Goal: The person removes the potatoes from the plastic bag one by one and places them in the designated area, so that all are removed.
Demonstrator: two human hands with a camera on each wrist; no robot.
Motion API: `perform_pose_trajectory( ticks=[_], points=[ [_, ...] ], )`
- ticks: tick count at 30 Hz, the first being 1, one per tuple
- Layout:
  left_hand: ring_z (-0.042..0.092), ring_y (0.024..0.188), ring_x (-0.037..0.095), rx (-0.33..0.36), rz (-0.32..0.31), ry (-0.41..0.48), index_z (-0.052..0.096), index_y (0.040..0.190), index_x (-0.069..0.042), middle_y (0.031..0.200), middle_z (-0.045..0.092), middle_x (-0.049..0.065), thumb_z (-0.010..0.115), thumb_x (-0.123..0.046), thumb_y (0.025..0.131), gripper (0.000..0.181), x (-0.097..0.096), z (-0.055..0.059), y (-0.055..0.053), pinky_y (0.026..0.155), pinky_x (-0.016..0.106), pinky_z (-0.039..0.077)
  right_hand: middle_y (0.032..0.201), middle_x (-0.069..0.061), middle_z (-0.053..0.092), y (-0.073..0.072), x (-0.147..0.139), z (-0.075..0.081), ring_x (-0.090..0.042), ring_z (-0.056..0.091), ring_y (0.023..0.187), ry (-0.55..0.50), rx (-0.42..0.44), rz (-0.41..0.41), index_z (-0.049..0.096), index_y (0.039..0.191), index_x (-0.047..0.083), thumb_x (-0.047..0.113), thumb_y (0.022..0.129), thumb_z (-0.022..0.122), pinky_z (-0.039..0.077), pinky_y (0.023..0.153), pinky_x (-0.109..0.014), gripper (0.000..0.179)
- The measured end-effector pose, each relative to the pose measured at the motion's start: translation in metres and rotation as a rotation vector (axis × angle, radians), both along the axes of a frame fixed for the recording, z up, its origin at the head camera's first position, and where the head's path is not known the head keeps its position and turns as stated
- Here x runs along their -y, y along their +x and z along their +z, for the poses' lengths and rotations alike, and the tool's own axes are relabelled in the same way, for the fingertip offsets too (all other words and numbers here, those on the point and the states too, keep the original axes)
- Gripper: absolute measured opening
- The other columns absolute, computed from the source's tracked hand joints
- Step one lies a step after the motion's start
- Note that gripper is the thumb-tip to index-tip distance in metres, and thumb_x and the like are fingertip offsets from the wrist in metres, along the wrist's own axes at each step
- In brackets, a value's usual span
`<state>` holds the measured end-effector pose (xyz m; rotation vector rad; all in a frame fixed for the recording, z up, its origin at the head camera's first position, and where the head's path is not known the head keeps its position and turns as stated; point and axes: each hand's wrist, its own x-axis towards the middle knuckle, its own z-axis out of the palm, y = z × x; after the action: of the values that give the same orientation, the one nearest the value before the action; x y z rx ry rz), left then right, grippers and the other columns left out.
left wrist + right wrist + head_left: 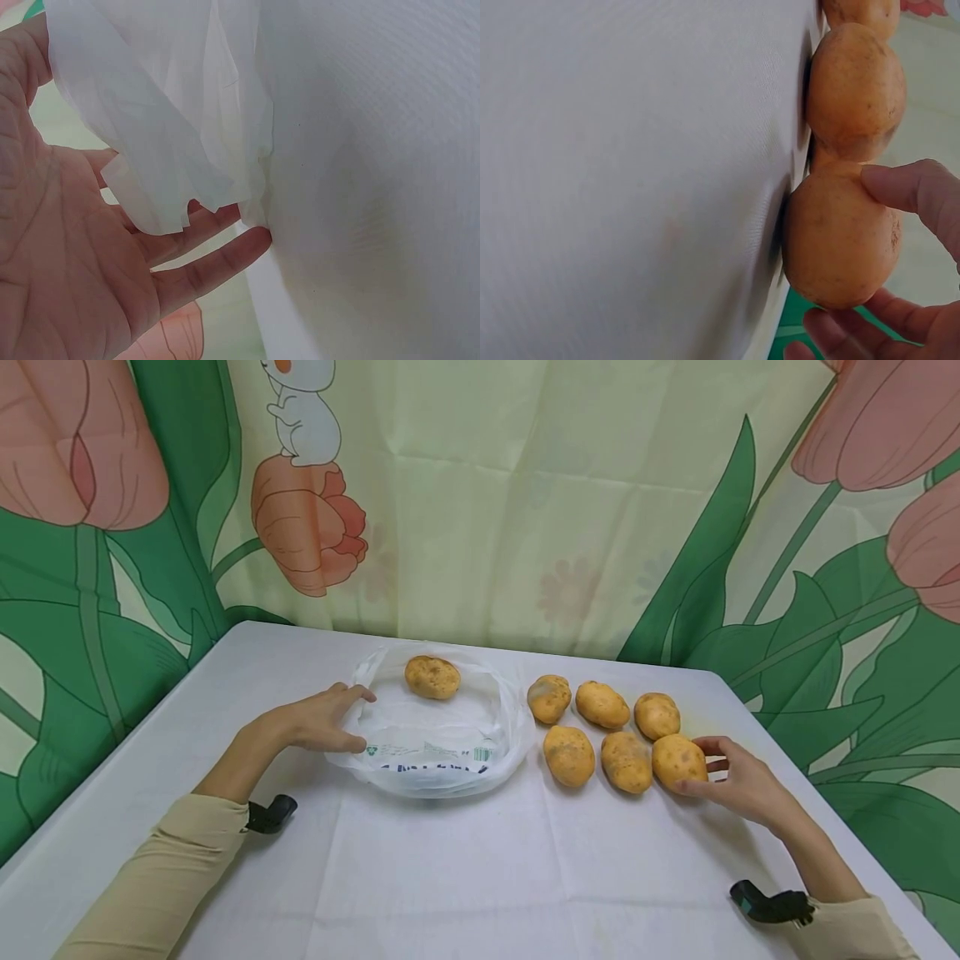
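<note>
A white plastic bag lies with its mouth spread wide, one potato inside it. At the bag's left rim is my left hand, fingers apart and loosely extended; in the left wrist view the thin plastic edge hangs across those fingers. On the right, my right hand holds the end potato of the front row between thumb and fingers. The right wrist view shows the thumb on one side of this potato and fingertips on the other. It appears to rest on the cloth.
Several more potatoes sit between bag and right hand: two in front and three behind, including the back right potato. A white cloth covers the table. Behind it hangs a printed curtain with tulips.
</note>
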<state>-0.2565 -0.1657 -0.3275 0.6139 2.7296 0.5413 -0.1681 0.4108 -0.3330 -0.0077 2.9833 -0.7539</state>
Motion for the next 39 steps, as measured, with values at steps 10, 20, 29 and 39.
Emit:
perform_pose_trajectory(
  ticks=[10, 20, 29, 39],
  points=[
    [0.05, 0.123, 0.038, -0.006, -0.007, -0.003, 0.042, 0.148, -0.007, 0.138, 0.046, 0.026, 0.07, -0.034, 0.085, 0.074, 0.0, 0.0, 0.0, 0.103, 0.06, 0.042, 0.141, -0.035, 0.043, 0.0, 0.001, -0.001, -0.052, 0.045, 0.124, -0.004, -0.021, 0.008, 0.034, 0.145, -0.012, 0.04, 0.088, 0.079, 0.048, 0.094, -0.064, 0.09],
    [0.051, 0.121, 0.037, -0.003, -0.006, -0.001, 0.042, 0.148, -0.007, 0.138, 0.047, 0.026, 0.071, -0.034, 0.085, 0.075, 0.0, 0.0, 0.0, 0.103, 0.059, 0.042, 0.143, -0.036, 0.041, -0.006, 0.015, 0.009, -0.055, 0.043, 0.123, 0.03, -0.093, 0.007, 0.035, 0.147, -0.012, 0.043, 0.088, 0.078, 0.043, 0.096, -0.068, 0.091],
    [0.051, 0.121, 0.037, -0.004, -0.004, -0.003, 0.043, 0.148, -0.007, 0.138, 0.047, 0.025, 0.071, -0.034, 0.084, 0.075, -0.001, 0.001, 0.0, 0.102, 0.059, 0.043, 0.144, -0.034, 0.042, -0.009, 0.04, 0.02, -0.051, 0.039, 0.129, -0.003, -0.173, 0.051, 0.038, 0.147, -0.01, 0.04, 0.089, 0.079, 0.04, 0.101, -0.067, 0.087],
    [0.05, 0.121, 0.037, 0.01, 0.001, -0.002, 0.042, 0.149, -0.007, 0.139, 0.045, 0.026, 0.071, -0.034, 0.085, 0.075, 0.0, 0.001, 0.0, 0.102, 0.059, 0.043, 0.146, -0.03, 0.043, -0.01, 0.069, 0.033, -0.048, 0.041, 0.13, -0.044, -0.18, 0.073, 0.038, 0.149, -0.006, 0.043, 0.089, 0.078, 0.04, 0.103, -0.065, 0.087]
  ],
)
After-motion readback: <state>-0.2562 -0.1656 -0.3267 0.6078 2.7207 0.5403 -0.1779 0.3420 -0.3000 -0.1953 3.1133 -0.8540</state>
